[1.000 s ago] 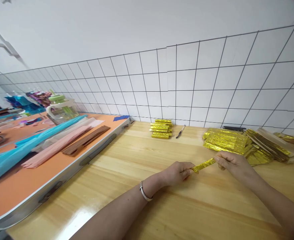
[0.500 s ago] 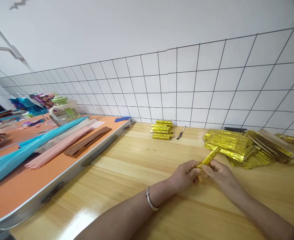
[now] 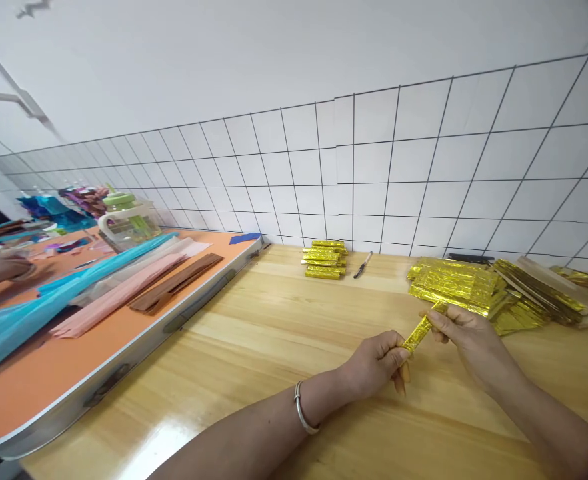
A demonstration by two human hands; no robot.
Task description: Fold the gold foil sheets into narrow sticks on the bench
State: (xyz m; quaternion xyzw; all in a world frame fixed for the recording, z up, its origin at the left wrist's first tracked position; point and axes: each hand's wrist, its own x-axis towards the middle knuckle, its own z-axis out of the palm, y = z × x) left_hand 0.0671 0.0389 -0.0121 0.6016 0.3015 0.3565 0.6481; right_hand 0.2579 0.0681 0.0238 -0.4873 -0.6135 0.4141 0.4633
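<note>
Two hands and a gold foil strip above a wooden worktop. The gold foil strip (image 3: 418, 335) lies at lower right of centre in the frame, slanting from lower left to upper right, one end in each hand. The left hand (image 3: 375, 363), with a bangle (image 3: 304, 410) at its wrist, has its grip closed on the lower end, thumb uppermost. The right hand (image 3: 467, 331) pinches the strip near its upper end, between thumb and fingers — a short tip projects beyond this grip.

Behind the right hand, at the right of the frame, a pile of gold foil pieces (image 3: 449, 283) rests on the wooden worktop (image 3: 244, 327); a dark object (image 3: 471, 259) lies behind it. Nearer the centre, against the gridded wall (image 3: 294, 177), is a stack of narrow gold bundles (image 3: 324, 260), with a pen (image 3: 363, 265) just to its right. At left, an orange worktop (image 3: 19, 407) carries blue (image 3: 89, 281), pink (image 3: 124, 297) and brown strips (image 3: 154, 297) — and a clear jug (image 3: 144, 230).
</note>
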